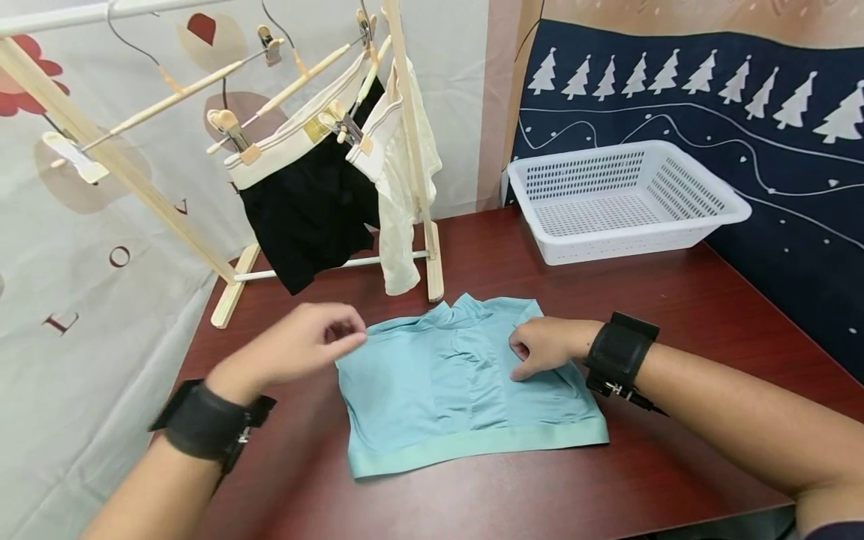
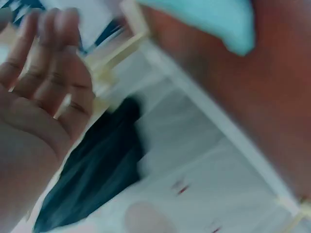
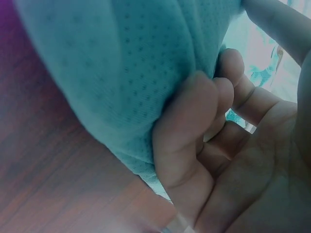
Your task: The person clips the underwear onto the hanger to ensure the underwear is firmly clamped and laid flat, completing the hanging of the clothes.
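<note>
Light blue boxer briefs (image 1: 432, 375) lie spread on the dark red tabletop, waistband toward me, leg openings away. Some wrinkles run down their middle panel. My right hand (image 1: 543, 345) rests on their right part, fingers bent and thumb apart from the forefinger. Close up in the right wrist view, the bent fingers (image 3: 184, 121) touch the dotted blue cloth (image 3: 131, 73). Just off the briefs' left edge, my left hand (image 1: 297, 341) hovers with nothing in it, thumb and forefinger loosely curved. Its fingers (image 2: 48, 63) appear spread and blurred in the left wrist view.
A wooden drying rack (image 1: 412, 150) stands at the back left. Black shorts (image 1: 310, 202) and a cream garment (image 1: 398, 202) hang from it on clip hangers, beside a bare hanger (image 1: 169, 97). A white plastic basket (image 1: 621, 202) sits at the back right.
</note>
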Action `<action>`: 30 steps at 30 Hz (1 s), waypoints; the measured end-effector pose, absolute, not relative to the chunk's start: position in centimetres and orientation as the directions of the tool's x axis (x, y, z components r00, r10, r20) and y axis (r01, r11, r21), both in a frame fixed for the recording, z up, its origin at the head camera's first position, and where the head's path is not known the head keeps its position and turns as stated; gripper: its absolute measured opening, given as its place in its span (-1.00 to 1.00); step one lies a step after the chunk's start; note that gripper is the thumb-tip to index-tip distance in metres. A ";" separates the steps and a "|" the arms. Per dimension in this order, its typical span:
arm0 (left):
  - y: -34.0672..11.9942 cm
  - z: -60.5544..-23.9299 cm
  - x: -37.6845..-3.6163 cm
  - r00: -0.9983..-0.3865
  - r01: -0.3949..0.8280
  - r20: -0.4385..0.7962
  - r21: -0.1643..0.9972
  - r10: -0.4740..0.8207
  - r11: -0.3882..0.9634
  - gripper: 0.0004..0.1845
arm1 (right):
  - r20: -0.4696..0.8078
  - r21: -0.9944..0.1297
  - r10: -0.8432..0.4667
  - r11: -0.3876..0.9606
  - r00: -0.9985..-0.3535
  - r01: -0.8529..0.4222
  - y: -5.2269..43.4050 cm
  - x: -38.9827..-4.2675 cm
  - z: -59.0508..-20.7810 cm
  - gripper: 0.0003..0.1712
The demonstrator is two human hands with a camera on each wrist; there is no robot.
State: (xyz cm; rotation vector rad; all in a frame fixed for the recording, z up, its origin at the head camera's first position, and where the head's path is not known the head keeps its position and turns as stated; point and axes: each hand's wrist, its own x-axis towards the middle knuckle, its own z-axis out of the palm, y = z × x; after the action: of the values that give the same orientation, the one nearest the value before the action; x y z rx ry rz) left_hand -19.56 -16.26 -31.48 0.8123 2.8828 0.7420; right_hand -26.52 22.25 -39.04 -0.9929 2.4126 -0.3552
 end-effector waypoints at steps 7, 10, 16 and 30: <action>-19.7 -22.9 -18.6 -0.779 0.535 0.580 0.415 0.239 0.736 -0.84 | -0.363 -0.424 -0.712 0.700 -0.601 -0.574 22.4 -26.4 -39.0 -0.56; -21.9 -20.0 -20.1 -0.681 0.479 0.732 0.422 0.022 0.770 -0.78 | -0.365 -0.422 -0.713 0.699 -0.598 -0.577 22.3 -26.5 -39.1 -0.57; -26.7 -16.2 -23.9 -0.591 0.149 0.773 0.387 -0.232 0.910 -0.63 | -0.364 -0.417 -0.715 0.698 -0.597 -0.582 22.2 -26.5 -39.1 -0.56; -31.1 -13.9 -27.6 -0.880 -0.266 0.359 0.171 -0.311 0.949 -0.26 | -0.360 -0.413 -0.718 0.696 -0.596 -0.588 22.4 -26.7 -39.3 -0.55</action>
State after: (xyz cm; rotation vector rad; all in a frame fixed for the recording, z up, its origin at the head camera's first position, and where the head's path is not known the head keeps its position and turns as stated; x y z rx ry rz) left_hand -27.64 -31.05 -13.94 -0.5369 3.4857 0.2108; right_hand -26.70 22.41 -39.27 -1.0013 2.3994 -0.3436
